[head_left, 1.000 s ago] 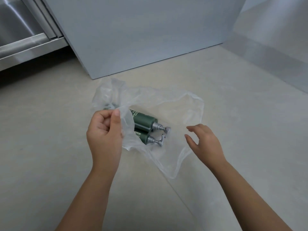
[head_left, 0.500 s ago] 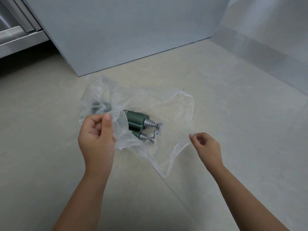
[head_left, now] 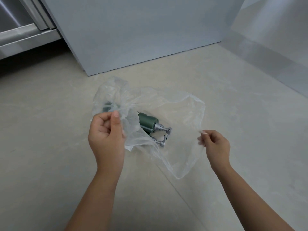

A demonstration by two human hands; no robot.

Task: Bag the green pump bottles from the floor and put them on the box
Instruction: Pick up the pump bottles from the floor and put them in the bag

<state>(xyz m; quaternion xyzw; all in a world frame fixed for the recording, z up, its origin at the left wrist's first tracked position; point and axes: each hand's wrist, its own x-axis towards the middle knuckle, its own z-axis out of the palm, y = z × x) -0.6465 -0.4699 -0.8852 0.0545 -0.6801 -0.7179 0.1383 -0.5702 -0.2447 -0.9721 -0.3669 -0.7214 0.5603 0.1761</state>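
The flimsy bag (head_left: pixel 183 112), laid on the floor (head_left: pixel 50 147) and holding the rigid green pump bottles (head_left: pixel 147 121), is pinched at its rim by the left hand (head_left: pixel 106 135) and the right hand (head_left: pixel 215 144), probably where it is best lifted.

Mid-frame, two pump bottles (head_left: pixel 147 122) lie side by side on the floor (head_left: pixel 41 130) inside the bag (head_left: pixel 180 114), pump heads pointing right. The left hand (head_left: pixel 106 139) pinches the bag's left edge, the right hand (head_left: pixel 215 145) its right edge. Behind stands the box (head_left: pixel 141 30), with a metal shelf (head_left: pixel 25 34) at upper left.

Soft, even, rather dim light with faint shadows (wide-angle bending at the edges), right fingertips (head_left: pixel 200 139) slightly blurred.
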